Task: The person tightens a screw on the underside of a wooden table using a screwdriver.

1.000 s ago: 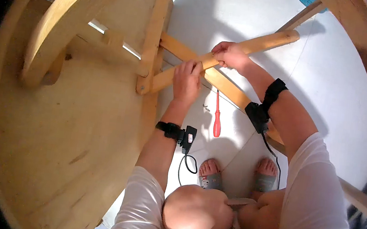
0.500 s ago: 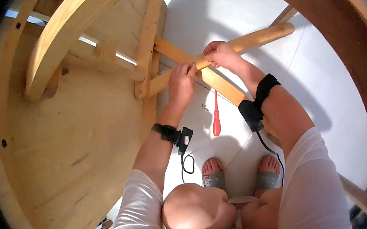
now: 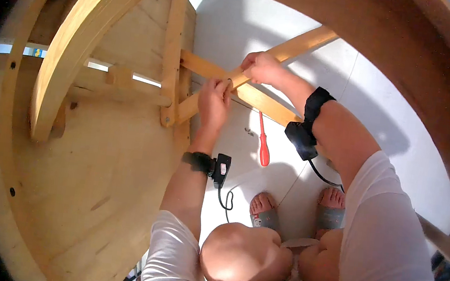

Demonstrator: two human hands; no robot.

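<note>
Two flat wooden bars cross in the middle of the view. My left hand [image 3: 213, 105] is closed at the near side of the upper, slanting wooden bar [image 3: 298, 44], its thumb and fingers pinched by a small dark spot on the bar; what they hold, if anything, is too small to make out. A little farther along, my right hand [image 3: 264, 68] grips the same bar's edge, fingertips partly hidden. Below it runs the second wooden bar [image 3: 269, 104], crossing from upper left toward my right wrist. A red-handled screwdriver [image 3: 264, 148] lies on the floor, beside several small metal pieces [image 3: 249, 132].
A large wooden panel [image 3: 102, 181] with an upright wooden strip [image 3: 173, 50] fills the left side. Curved wooden parts [image 3: 76, 49] arch over the upper left, top and right. Cabled black devices are strapped to both wrists. My sandalled feet stand on the pale tiled floor [image 3: 297, 194].
The crossed bars and both hands sit slightly farther left and lower in the picture. The curved wooden parts have shifted with the view. Both hands keep about the same hold.
</note>
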